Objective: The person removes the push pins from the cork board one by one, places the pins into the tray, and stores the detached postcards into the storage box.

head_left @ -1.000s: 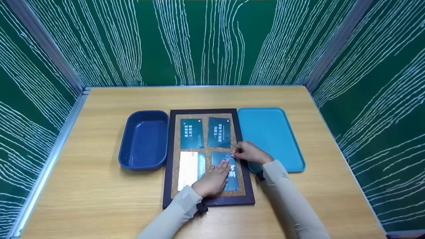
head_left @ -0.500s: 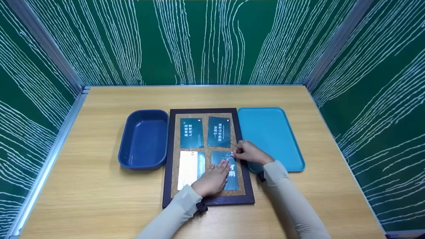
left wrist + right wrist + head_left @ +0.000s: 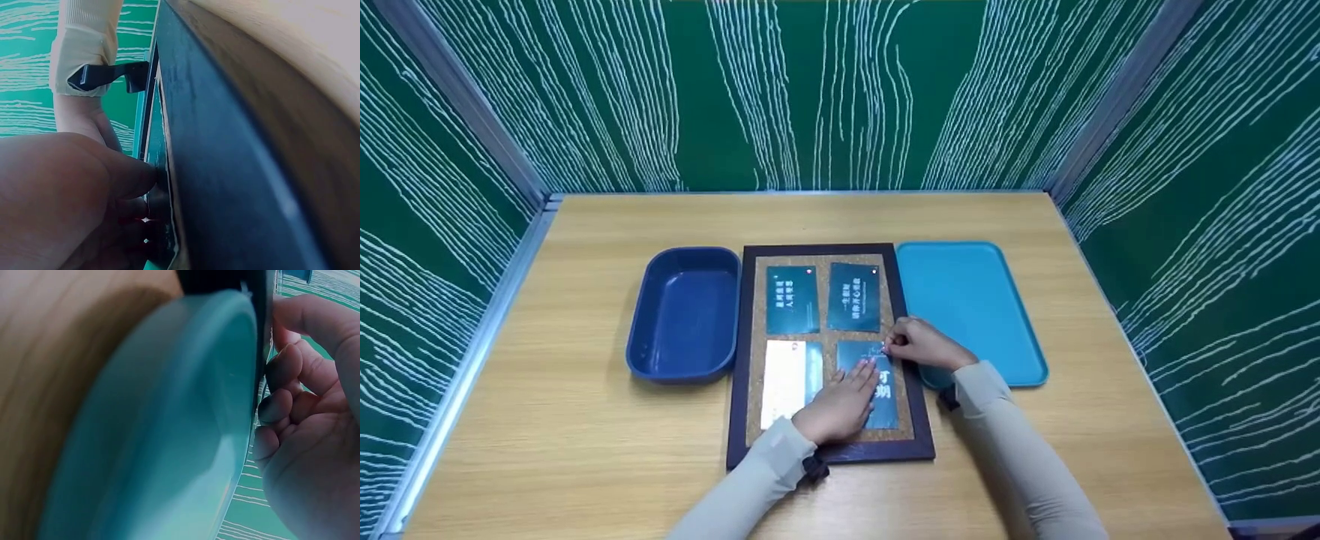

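A cork board [image 3: 825, 337] in a dark frame lies on the table with several cards on it. My left hand [image 3: 840, 405] rests flat, fingers straight, on the lower right blue-green card [image 3: 885, 412]. At that card's top right corner, my right hand [image 3: 922, 345] pinches a small pushpin, mostly hidden by the fingertips. Small bright pin heads show near the top edges of the upper left card [image 3: 793, 319], the upper right card [image 3: 855, 315] and the white card [image 3: 784, 382]. In the right wrist view, the curled fingers [image 3: 284, 365] sit against the board's edge.
Left of the board stands a deep dark blue bin [image 3: 686, 322]. On the right a light blue tray [image 3: 967, 300] lies against the frame, under the right wrist. Green panels with white lines [image 3: 855, 97] enclose the wooden table [image 3: 547, 390].
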The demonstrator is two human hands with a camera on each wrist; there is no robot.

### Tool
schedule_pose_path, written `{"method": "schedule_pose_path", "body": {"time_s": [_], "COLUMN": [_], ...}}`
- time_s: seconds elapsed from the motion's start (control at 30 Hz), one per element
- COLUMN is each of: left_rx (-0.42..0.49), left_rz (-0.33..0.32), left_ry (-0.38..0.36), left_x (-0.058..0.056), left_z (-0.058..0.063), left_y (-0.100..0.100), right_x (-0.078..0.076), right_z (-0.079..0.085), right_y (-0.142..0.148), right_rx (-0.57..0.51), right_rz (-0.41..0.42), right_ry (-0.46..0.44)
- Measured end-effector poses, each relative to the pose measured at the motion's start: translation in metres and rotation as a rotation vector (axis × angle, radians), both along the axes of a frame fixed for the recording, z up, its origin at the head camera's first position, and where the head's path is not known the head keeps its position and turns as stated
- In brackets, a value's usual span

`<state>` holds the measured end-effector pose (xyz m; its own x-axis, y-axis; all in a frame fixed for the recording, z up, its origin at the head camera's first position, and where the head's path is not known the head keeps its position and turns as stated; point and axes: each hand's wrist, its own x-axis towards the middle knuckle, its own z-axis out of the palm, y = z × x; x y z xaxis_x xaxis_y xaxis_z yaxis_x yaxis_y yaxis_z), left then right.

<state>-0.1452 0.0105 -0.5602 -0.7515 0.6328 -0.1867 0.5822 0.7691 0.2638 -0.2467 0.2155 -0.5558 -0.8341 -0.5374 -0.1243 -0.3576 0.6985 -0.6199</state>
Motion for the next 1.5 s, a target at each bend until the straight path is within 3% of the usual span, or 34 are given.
{"method": "schedule_pose_path", "body": {"time_s": [0.93,1.5], "left_rx": [0.004,0.004], "left_rz": [-0.002,0.002], "left_ry": [-0.003,-0.021], "left_x": [0.0014,0.0017], "left_z": [0.0039,0.006], "left_y": [-0.0011,-0.001], "right_x": [-0.0017,-0.0025], "right_z": [0.0069,0.0084], "right_y": [-0.0008,-0.0002], "right_rx": [0.019,0.022], "right_rz": [0.065,0.061], "right_ry": [-0.009,-0.022]}}
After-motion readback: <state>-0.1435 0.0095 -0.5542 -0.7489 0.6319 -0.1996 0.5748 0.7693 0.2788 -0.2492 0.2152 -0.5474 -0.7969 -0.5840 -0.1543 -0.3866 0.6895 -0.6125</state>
